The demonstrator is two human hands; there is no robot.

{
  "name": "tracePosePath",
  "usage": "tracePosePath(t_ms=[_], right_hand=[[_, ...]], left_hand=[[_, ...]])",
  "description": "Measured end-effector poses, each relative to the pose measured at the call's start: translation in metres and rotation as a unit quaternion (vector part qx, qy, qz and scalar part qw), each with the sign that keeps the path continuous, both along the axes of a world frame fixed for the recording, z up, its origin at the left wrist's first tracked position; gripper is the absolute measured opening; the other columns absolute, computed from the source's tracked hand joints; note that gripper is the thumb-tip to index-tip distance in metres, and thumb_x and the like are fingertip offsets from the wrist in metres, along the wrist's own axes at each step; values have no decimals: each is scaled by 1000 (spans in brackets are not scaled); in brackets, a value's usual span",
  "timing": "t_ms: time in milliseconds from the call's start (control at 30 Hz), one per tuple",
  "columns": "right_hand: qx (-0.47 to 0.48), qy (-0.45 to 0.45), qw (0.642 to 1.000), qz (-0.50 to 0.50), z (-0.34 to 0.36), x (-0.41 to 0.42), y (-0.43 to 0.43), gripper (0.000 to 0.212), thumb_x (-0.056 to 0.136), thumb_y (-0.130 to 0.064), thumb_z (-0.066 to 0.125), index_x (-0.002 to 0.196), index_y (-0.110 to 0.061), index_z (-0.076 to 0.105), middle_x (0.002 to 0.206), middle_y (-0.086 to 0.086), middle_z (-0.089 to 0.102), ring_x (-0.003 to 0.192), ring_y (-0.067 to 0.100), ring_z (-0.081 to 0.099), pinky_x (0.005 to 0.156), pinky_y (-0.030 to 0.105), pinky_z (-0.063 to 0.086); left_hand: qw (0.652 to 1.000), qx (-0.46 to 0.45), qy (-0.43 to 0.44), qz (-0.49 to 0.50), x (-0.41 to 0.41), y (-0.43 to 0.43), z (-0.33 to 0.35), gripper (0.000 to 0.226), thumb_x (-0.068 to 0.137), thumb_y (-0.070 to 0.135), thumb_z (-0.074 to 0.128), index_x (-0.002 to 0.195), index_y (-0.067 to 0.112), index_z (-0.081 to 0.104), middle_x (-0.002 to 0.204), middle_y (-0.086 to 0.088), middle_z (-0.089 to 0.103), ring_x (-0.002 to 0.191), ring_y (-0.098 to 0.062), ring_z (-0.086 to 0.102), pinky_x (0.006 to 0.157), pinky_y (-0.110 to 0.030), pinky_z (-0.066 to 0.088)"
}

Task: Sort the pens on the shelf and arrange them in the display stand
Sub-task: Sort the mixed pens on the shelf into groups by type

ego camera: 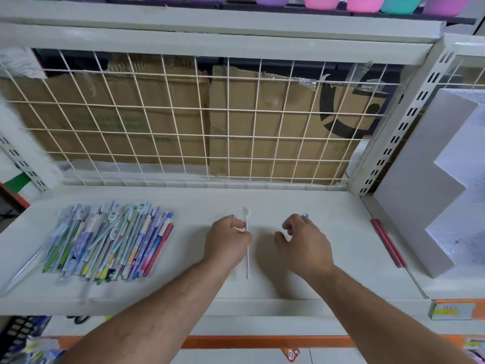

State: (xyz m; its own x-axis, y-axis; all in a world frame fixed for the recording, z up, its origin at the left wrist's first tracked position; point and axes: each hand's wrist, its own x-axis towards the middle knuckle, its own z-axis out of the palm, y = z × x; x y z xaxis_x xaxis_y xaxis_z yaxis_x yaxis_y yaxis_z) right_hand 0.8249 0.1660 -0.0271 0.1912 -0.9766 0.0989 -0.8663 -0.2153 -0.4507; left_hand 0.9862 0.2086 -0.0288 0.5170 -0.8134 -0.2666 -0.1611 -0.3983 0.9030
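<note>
We're using the white pen (247, 248) as the reference. It's sitting roughly mid-width on the shelf board (262, 200), with its oval tag end pointing at the wire grid (183, 114) behind. We can't tell if its lower end is touching the board.

- Left hand (227, 241): it's pinching the white pen's upper part between thumb and fingers. We're counting one pen in that grip.
- Right hand (304, 243): it's hovering just right of the white pen, apart from it, palm down and fingers curled. A blue tip (304, 214) is showing past the fingertips. We can't tell whether the hand is gripping it or holding nothing.
- Pen pile (110, 240): one heap is lying well left of the white pen. The pens are overlapping and blurred, so we aren't getting a count. We're seeing mostly purple, blue and green, with one red pen at the heap's near-side edge.
- Red pens (388, 243): we're counting two, lying side by side and touching, well right of the white pen and beyond the right hand.
- Display stand (425, 179): one white stepped stand is sitting further right than the red pens.
- Cardboard sheets (262, 114): two are standing behind the grid.
</note>
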Motion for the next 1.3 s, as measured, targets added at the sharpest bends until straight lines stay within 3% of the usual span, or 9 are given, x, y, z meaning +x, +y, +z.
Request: tracePosePath(t_ms=[100, 233, 400, 567, 733, 967, 1033, 1167, 1300], right_hand=[[-6, -6, 1000, 22, 1, 15, 4, 21, 92, -36, 58, 109, -24, 58, 107, -9, 58, 89, 15, 61, 75, 33, 53], [-12, -9, 999, 41, 2, 28, 8, 19, 92, -35, 58, 108, -25, 60, 104, -11, 59, 84, 13, 59, 70, 31, 52], [-14, 1, 999, 45, 2, 34, 9, 15, 93, -35, 58, 105, -26, 60, 102, -12, 61, 84, 12, 61, 57, 18, 39], [-3, -17, 999, 45, 1, 37, 13, 15, 92, -33, 59, 104, -24, 62, 102, -11, 62, 83, 13, 62, 68, 30, 52], [-1, -29, 998, 50, 2, 45, 17, 15, 91, -30, 60, 104, -22, 63, 103, -8, 62, 84, 14, 63, 73, 33, 54], [-3, -27, 998, 58, 7, 74, 27, 13, 92, -30, 57, 103, -24, 61, 102, -10, 61, 83, 18, 61, 72, 32, 52], [-8, -33, 997, 67, 8, 85, 32, 11, 93, -29, 57, 102, -23, 61, 101, -10, 61, 83, 19, 60, 71, 31, 50], [-9, -50, 996, 75, 9, 105, 41, 9, 92, -27, 57, 99, -24, 61, 99, -11, 61, 84, 18, 60, 70, 29, 48], [0, -64, 995, 73, 9, 116, 46, 7, 90, -27, 57, 96, -26, 60, 95, -11, 59, 73, 14, 61, 65, 28, 49]], left_hand=[[992, 27, -124, -9, 27, 6, -1, 18, 80, 16, 65, 97, 23, 66, 102, 5, 70, 84, -15, 66, 60, -21, 46], [979, 55, -195, -29, 46, 9, -8, 25, 86, 15, 61, 110, 17, 68, 110, 5, 68, 92, -14, 61, 74, -19, 40], [962, 66, -256, -72, 49, 9, -11, 7, 86, 15, 60, 87, 12, 66, 97, -5, 71, 96, -25, 65, 81, -31, 50], [959, 48, -262, -98, 51, 9, -14, 11, 82, 10, 55, 72, 12, 59, 81, -4, 66, 82, -24, 61, 78, -36, 52], [968, 32, -231, -94, 56, 20, -11, 27, 90, 19, 59, 116, 16, 67, 108, 6, 69, 97, -15, 64, 82, -24, 51], [850, 80, -510, -110, 93, 55, -3, 35, 90, 36, 51, 114, 11, 53, 112, -8, 58, 108, -24, 57, 92, -35, 47], [825, 116, -544, -102, 106, 63, 0, 37, 89, 38, 51, 114, 10, 53, 115, -10, 58, 108, -27, 55, 88, -35, 47], [810, 173, -551, -102, 129, 73, 4, 38, 91, 36, 52, 117, 9, 53, 115, -11, 59, 105, -26, 56, 85, -33, 45], [838, 185, -502, -104, 137, 74, 5, 30, 90, 28, 57, 114, 9, 55, 110, -9, 62, 99, -24, 61, 73, -31, 45]])
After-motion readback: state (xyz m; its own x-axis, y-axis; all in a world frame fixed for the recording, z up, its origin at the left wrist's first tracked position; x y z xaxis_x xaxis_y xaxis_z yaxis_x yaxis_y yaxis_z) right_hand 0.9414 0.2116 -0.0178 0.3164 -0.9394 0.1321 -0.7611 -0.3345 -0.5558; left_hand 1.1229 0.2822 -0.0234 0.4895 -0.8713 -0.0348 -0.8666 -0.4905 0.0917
